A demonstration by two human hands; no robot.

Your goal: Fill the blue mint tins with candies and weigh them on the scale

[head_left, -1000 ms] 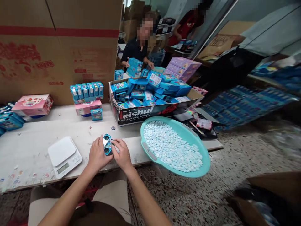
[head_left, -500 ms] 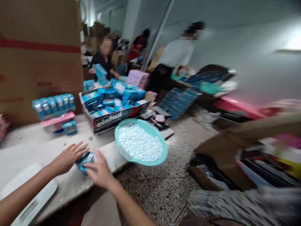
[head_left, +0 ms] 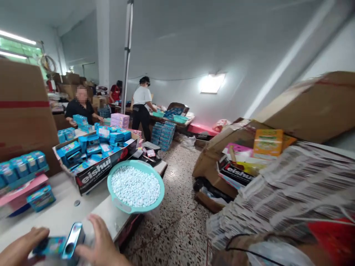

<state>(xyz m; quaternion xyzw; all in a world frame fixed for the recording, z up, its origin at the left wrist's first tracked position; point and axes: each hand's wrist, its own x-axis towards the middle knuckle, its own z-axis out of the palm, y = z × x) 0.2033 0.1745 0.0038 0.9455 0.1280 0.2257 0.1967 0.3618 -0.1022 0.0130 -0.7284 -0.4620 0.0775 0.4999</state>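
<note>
Two small blue boxes are between my hands at the lower left, over the white table (head_left: pixel 97 201). A flat blue box (head_left: pixel 52 244) lies under the fingers of my left hand (head_left: pixel 23 245), which curl over its left end. A tilted blue box (head_left: pixel 73 240) with a shiny side and a dark round spot leans beside it. My right hand (head_left: pixel 101 244) is at its right, fingers spread and thumb against or very near its edge. Blur hides the exact contact. Farther up stands a single blue box (head_left: pixel 41 198), close to a row of blue boxes (head_left: pixel 23 166) on a pink carton (head_left: pixel 24 188).
A turquoise basin (head_left: pixel 162 188) of small pale pieces overhangs the table edge. Behind it sits an open carton (head_left: pixel 94 175) heaped with blue boxes. A tall cardboard box (head_left: pixel 24 107) stands left, paper stacks (head_left: pixel 277 188) at right. Co-workers (head_left: pixel 141 99) are at the back.
The view has swung right and up, so hands and table sit lower left. Two blue boxes now show between my hands, where one could be made out before.
</note>
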